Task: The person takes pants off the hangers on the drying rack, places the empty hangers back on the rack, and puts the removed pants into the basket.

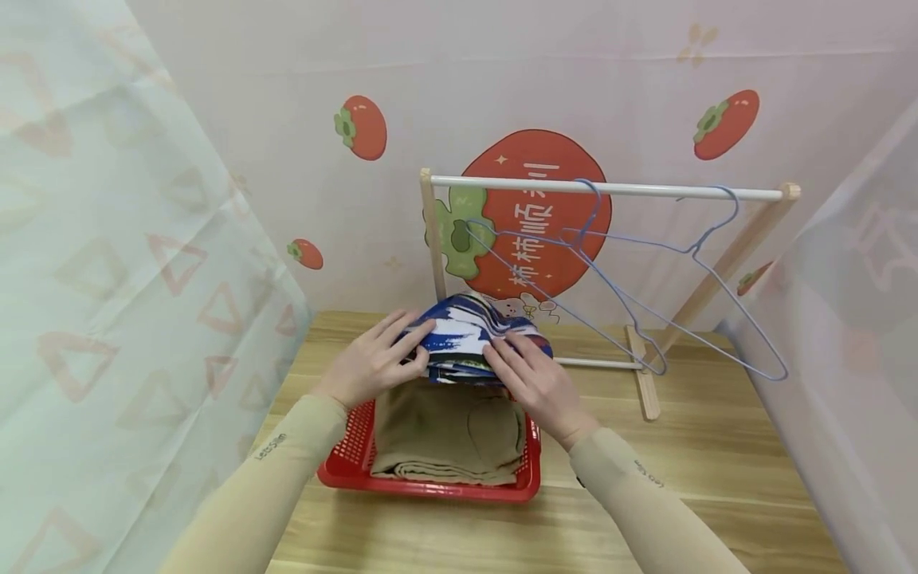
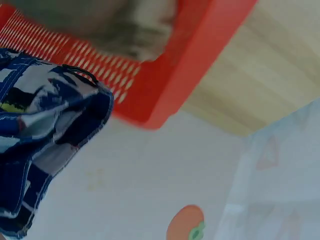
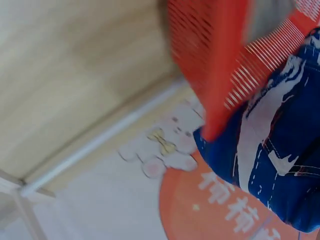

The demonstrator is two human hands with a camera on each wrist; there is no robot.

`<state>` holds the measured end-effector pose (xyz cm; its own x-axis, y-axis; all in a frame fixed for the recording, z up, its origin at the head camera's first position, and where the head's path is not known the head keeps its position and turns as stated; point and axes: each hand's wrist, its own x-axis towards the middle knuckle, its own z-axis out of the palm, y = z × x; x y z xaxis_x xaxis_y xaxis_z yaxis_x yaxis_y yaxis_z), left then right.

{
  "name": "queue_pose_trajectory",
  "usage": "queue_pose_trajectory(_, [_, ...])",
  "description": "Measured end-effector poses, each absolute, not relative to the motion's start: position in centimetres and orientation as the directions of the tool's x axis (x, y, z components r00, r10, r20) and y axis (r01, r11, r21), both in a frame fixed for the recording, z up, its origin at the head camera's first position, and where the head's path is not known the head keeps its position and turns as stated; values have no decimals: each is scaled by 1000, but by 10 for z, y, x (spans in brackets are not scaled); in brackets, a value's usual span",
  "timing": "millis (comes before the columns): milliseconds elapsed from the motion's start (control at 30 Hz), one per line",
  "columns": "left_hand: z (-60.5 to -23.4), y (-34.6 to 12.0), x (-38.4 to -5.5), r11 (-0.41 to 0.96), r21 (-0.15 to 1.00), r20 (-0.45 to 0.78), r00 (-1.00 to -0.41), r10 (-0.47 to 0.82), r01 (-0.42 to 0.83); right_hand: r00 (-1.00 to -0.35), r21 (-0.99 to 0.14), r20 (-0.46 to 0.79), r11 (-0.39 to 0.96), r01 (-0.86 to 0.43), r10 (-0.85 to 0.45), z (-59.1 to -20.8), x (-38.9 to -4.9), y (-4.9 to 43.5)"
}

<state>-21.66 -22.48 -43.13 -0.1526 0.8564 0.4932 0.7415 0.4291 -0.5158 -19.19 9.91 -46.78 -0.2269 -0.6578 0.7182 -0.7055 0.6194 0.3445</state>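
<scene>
A folded blue-and-white printed garment [image 1: 459,339] is held over the back of the red basket [image 1: 459,490]. My left hand [image 1: 373,359] grips its left side, with the thumb at the near edge. On its right side my right hand [image 1: 534,379] holds it, fingers on top and the thumb hidden. In the left wrist view the garment [image 2: 55,110] shows stitched edges and a dark cord. The right wrist view shows the garment [image 3: 280,150] beyond the basket rim. A folded khaki garment [image 1: 445,430] with a curved seam lies in the basket.
Behind, to the right, stands a rack with wooden legs [image 1: 724,259] and a white rail [image 1: 645,190]. Two blue wire hangers [image 1: 591,259] hang from it. The wooden table [image 1: 688,470] lies below, with printed cloth walls [image 1: 287,96] around.
</scene>
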Motion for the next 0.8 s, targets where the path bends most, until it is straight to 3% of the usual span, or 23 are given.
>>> queue_pose_trajectory(300, [-467,-238,-184,414,-516,248,-333,910,750,-335,330,554,570,-752,-762,-498,-165,107])
queue_pose_trajectory(633, [-471,-242,-154,394,-519,110,-398,911,759,-451,184,392,548,-816,-802,-513,-137,109])
queue_pose_trajectory(800, [-464,-245,-146,370,-538,98,-379,920,758,-471,136,342,539,-831,-813,-515,-129,104])
